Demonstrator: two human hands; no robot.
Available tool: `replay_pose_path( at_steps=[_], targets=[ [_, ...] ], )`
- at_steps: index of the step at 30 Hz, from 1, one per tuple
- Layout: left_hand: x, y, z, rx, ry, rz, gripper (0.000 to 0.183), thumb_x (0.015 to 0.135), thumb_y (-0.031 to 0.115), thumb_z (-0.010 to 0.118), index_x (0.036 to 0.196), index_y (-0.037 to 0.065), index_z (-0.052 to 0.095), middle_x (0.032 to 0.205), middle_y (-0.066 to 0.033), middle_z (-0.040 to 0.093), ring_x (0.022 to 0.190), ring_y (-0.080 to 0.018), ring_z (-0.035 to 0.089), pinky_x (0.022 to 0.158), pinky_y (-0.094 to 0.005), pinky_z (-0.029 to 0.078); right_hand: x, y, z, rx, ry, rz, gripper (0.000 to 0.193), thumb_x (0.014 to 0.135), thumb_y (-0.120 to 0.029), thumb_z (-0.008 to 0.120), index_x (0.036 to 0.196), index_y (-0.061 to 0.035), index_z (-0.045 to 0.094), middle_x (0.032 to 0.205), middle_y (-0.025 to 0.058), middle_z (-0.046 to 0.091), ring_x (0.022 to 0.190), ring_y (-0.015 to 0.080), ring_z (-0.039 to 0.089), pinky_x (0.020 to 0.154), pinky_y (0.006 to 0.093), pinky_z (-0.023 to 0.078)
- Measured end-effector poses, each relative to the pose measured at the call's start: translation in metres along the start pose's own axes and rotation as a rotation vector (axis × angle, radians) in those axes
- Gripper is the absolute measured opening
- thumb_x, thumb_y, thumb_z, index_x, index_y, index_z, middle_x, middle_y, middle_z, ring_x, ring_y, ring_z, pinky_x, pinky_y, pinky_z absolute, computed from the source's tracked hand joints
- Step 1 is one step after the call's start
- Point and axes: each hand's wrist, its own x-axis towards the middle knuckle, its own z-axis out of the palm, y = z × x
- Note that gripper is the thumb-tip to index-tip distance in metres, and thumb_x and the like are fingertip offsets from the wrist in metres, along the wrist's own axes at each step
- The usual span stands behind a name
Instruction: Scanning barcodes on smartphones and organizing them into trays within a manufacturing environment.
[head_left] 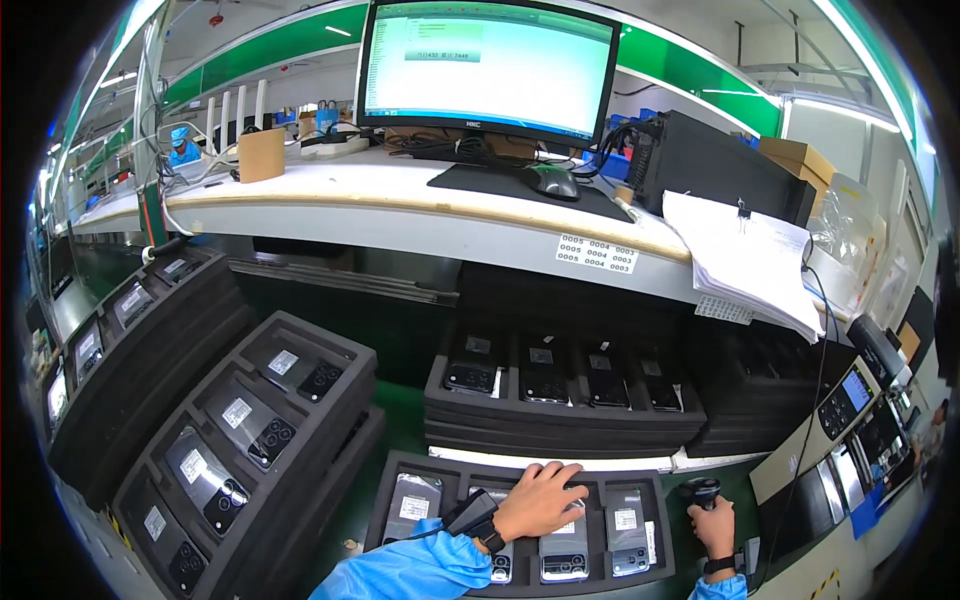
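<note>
A black foam tray [662, 540] lies in front of me with several smartphones set in its slots, backs up, each in clear film with a white label. My left hand [540, 505] reaches over it, fingers spread, resting at the upper part of the third smartphone [565, 556]; whether it grips the edge is hidden. To its right sits another smartphone [628, 537], with a white strip beside it. My right hand [712, 526], just right of the tray, is wrapped around the handle of a black handheld barcode scanner [699, 490].
Stacked foam trays with phones stand at left [335, 345] and behind [565, 425]. Above is a white shelf [400, 205] with a monitor [490, 70], a mouse [553, 182] and clipped papers [740, 250]. A beige machine with a small screen [850, 395] stands at right, a cable hanging near it.
</note>
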Motion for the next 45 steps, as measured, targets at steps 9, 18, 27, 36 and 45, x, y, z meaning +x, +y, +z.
replay_pose_path(
  at_steps=[9, 18, 27, 36, 45],
  targets=[
    [0.002, 0.001, -0.014, -0.465, 0.069, -0.102, 0.035, 0.098, 0.040, 0.060, 0.115, 0.010, 0.055, 0.127, -0.0132, 0.056, 0.124, -0.0308, 0.050, 0.107, -0.0438, 0.032, -0.004, 0.000, -0.005, 0.057, -0.013, 0.032, 0.021, 0.079, -0.011, 0.073, 0.092, 0.0025, 0.064, 0.065, 0.0075, 0.065, 0.053, 0.0160, 0.062, 0.050, 0.0311, 0.049],
    [0.008, -0.003, -0.007, -0.482, 0.171, -0.123, 0.030, 0.090, 0.034, 0.067, 0.107, 0.010, 0.062, 0.107, -0.0118, 0.065, 0.109, -0.0321, 0.058, 0.097, -0.0463, 0.040, 0.002, 0.003, -0.005, 0.054, -0.034, 0.010, 0.029, 0.079, -0.019, 0.074, 0.094, 0.0053, 0.067, 0.073, 0.0113, 0.070, 0.062, 0.0193, 0.067, 0.059, 0.0338, 0.053],
    [0.008, -0.004, -0.005, -0.473, 0.164, -0.117, 0.034, 0.091, 0.037, 0.069, 0.108, 0.009, 0.062, 0.109, -0.0110, 0.064, 0.117, -0.0330, 0.055, 0.107, -0.0463, 0.035, -0.002, -0.006, -0.010, -0.012, -0.043, 0.062, 0.030, 0.081, -0.023, 0.075, 0.095, 0.0029, 0.070, 0.072, 0.0088, 0.071, 0.063, 0.0183, 0.068, 0.062, 0.0336, 0.054],
    [0.004, -0.007, -0.005, -0.528, 0.176, -0.160, 0.033, 0.089, 0.038, 0.072, 0.104, 0.010, 0.064, 0.104, -0.0098, 0.064, 0.109, -0.0308, 0.057, 0.102, -0.0443, 0.038, -0.005, -0.009, -0.008, -0.013, -0.024, 0.061, 0.030, 0.079, -0.024, 0.075, 0.093, 0.0029, 0.070, 0.072, 0.0099, 0.072, 0.065, 0.0200, 0.069, 0.066, 0.0353, 0.054],
    [0.003, -0.013, -0.009, -0.580, 0.133, -0.170, 0.028, 0.086, 0.029, 0.075, 0.107, 0.011, 0.068, 0.106, -0.0061, 0.063, 0.107, -0.0256, 0.057, 0.102, -0.0419, 0.039, -0.003, -0.007, -0.006, -0.048, -0.021, 0.049, 0.031, 0.080, -0.024, 0.075, 0.092, 0.0032, 0.070, 0.073, 0.0104, 0.072, 0.067, 0.0212, 0.070, 0.066, 0.0356, 0.054]
  ],
)
